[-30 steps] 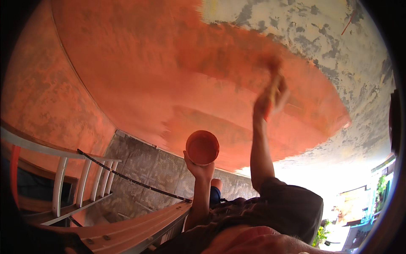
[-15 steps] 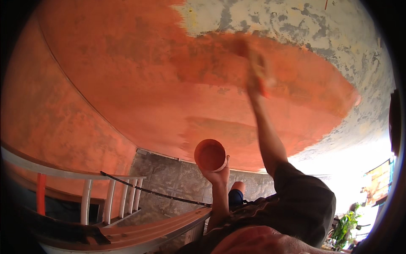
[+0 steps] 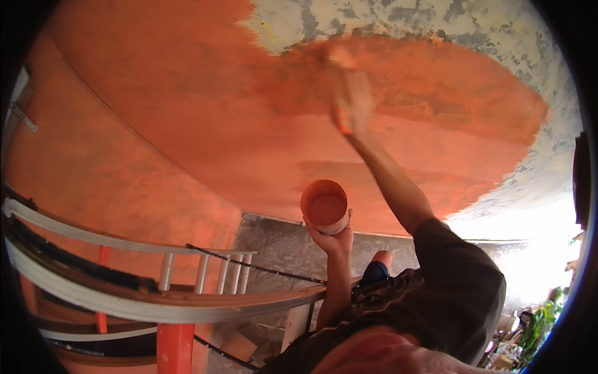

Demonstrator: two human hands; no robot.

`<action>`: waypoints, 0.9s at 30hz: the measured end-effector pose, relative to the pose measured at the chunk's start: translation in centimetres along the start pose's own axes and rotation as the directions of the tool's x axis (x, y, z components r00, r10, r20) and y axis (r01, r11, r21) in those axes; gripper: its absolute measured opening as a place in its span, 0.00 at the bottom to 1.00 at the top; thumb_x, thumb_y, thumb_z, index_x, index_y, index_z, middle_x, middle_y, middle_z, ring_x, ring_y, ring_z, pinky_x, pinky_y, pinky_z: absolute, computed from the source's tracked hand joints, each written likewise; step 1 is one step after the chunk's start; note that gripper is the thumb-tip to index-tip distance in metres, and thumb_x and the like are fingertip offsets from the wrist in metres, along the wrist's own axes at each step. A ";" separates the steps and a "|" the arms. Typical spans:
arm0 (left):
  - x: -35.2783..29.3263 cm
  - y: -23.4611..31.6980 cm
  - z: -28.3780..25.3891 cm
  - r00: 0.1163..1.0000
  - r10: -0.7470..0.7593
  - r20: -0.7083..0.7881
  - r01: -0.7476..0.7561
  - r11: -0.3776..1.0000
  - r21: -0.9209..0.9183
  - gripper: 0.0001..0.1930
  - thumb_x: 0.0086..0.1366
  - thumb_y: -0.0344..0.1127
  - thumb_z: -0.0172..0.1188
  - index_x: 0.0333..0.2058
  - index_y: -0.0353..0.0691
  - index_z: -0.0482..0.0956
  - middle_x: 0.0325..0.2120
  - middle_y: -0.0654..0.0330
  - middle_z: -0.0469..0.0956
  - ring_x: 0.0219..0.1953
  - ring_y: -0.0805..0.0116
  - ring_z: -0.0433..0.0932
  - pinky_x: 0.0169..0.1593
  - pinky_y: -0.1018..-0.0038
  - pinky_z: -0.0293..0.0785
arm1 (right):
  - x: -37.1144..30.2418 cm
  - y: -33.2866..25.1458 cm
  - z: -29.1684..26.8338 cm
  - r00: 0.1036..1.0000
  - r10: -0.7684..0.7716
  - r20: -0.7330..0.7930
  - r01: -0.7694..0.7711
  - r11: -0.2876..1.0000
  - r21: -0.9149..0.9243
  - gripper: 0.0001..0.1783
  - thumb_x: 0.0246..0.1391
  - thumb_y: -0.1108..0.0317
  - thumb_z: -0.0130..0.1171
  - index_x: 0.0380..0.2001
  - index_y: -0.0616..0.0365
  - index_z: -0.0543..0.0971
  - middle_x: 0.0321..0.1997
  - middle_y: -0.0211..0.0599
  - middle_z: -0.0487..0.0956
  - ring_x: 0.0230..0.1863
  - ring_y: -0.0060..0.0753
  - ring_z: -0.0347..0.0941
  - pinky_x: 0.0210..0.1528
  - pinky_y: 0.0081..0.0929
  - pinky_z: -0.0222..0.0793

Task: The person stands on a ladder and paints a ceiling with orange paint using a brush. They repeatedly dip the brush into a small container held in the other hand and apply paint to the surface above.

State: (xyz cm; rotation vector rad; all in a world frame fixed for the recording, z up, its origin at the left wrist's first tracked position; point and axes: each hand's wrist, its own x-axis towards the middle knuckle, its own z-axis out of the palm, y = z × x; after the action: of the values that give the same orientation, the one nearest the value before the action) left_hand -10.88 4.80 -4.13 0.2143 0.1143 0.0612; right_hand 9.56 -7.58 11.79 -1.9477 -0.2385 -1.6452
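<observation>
My left hand holds up a round paint pot from below, its fingers wrapped about the base. Reddish-orange paint shows inside, and the outer side is smeared. Against the wall, my right hand grips a paintbrush, both smeared by motion. An orange end of the handle sticks out near the wrist. The brush is in the darker, fresh-looking orange band, just below the bare whitish, grey-patched area. My right arm reaches up and forward.
A metal ladder with orange-red parts stands at my left, close to my left arm. Patterned floor tiles lie below. A second orange wall meets the first at a corner. Green plants show at the lower right, beside bright light.
My right hand and the brush have moved left across the wall. The pot appears slightly higher and further right in view. The view has shifted, with more of the ladder showing.
</observation>
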 end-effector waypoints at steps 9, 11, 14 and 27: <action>-2.6 2.4 3.6 0.996 0.071 0.055 -0.072 0.997 0.013 0.31 0.62 0.59 0.58 0.57 0.43 0.74 0.50 0.55 0.78 0.50 0.49 0.77 0.46 0.61 0.80 | 0.8 -7.8 10.0 0.970 -0.146 0.195 0.093 0.962 0.258 0.37 0.43 0.68 0.63 0.62 0.47 0.70 0.51 0.40 0.77 0.50 0.46 0.76 0.36 0.44 0.78; -3.3 2.4 3.6 0.994 0.108 -0.034 -0.108 0.994 0.022 0.32 0.62 0.59 0.58 0.57 0.42 0.74 0.50 0.55 0.78 0.50 0.49 0.77 0.45 0.61 0.80 | 1.0 -3.9 5.4 0.911 -0.044 0.410 -0.019 0.989 0.148 0.36 0.45 0.65 0.63 0.62 0.46 0.71 0.50 0.41 0.78 0.50 0.47 0.76 0.35 0.45 0.77; -3.0 1.5 2.6 0.999 0.016 0.039 -0.017 0.999 0.035 0.33 0.62 0.59 0.60 0.57 0.42 0.73 0.50 0.55 0.78 0.51 0.49 0.76 0.45 0.63 0.80 | -0.4 11.7 -6.8 0.951 0.189 0.243 -0.195 0.981 -0.001 0.28 0.54 0.68 0.59 0.60 0.53 0.73 0.53 0.42 0.79 0.50 0.41 0.77 0.43 0.36 0.76; -2.7 -3.4 3.0 0.958 -0.241 0.154 0.241 0.970 0.020 0.33 0.62 0.57 0.62 0.59 0.42 0.72 0.53 0.54 0.75 0.54 0.50 0.74 0.48 0.61 0.79 | 5.2 32.6 -42.6 0.927 -0.182 -0.327 -0.142 0.636 -0.758 0.23 0.57 0.77 0.55 0.54 0.43 0.81 0.58 0.31 0.79 0.58 0.37 0.74 0.53 0.29 0.72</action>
State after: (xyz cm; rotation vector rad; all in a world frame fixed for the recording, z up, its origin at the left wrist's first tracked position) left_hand -13.02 0.64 -1.68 0.2039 -0.0156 -0.1991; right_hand -9.55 -57.88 10.08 -2.1006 0.7443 -2.3469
